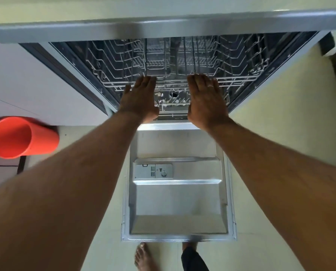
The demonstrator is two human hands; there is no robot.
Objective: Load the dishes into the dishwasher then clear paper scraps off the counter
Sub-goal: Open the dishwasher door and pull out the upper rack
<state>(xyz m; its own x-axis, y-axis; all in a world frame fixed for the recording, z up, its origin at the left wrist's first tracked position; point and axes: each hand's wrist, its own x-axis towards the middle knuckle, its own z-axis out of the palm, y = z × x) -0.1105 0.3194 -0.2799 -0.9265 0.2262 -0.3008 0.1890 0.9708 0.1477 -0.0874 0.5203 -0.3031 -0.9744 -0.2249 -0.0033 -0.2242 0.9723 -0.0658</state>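
- Below, at the bottom edge of the head view, a person's bare foot [143, 257] stands on the pale floor [270, 133], with a dark trouser leg [192, 259] beside it, just short of the lowered door.
- Next out, the dishwasher door [179, 202] lies folded flat and open, its steel inner face up; the detergent dispenser [153, 171] sits toward the door's left side.
- Both bare forearms reach forward over the door, one along each side of it.
- Left hand [140, 99]: fingers straight and together, palm down, fingertips at the front rail of the upper wire rack [231, 61]; it grasps nothing, and whether it actually presses on the wire cannot be told.
- Right hand [206, 98]: likewise flat and released, fingers extended, tips at the same front rail, near the left hand but apart from it.
- Between and beneath the hands, part of the lower rack [173, 102] shows inside the dishwasher [97, 90]; what lies in it is too blurred to tell.
- Upper rack sits within the tub, its tines and wires showing no dishes.
- Farther up, the steel-edged counter [163, 26] runs across the frame above the dishwasher opening.
- Off to the left, an orange plastic cup [22, 136] sits near the edge of the view, well apart from both hands.
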